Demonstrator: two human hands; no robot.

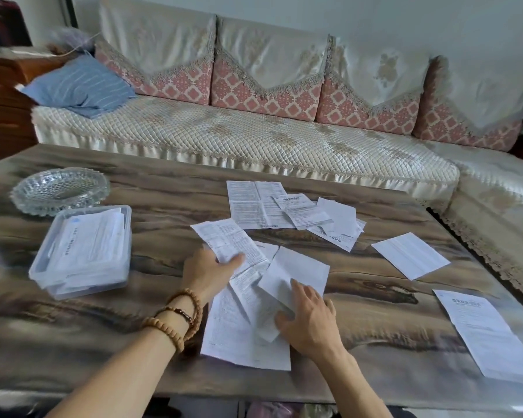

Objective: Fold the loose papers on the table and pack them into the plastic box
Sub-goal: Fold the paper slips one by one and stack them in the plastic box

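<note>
- the loose papers (248, 297) lay in an overlapping heap at the middle of the near edge of the tabletop (163, 188), with a second cluster (293, 212) toward the far edge and two single sheets out by the right edge.
- the left hand (209, 276) pinched a printed leaflet (230, 242) between thumb and fingers (236, 260), its far end lifted clear of the heap.
- the right hand (308, 318) lay flat on a blank folded sheet (296, 273), fingers straight, pressing and not gripping.
- the plastic box (82, 251) stood near the left edge, lidless, already holding folded papers.
- a glass dish (59, 188) sat just beyond the box.
- risk, as i judged it: the sheets overlapped, so pulling the leaflet could drag its neighbours askew or off the near edge; a one-handed fold might crease crooked and sit badly in the box.
</note>
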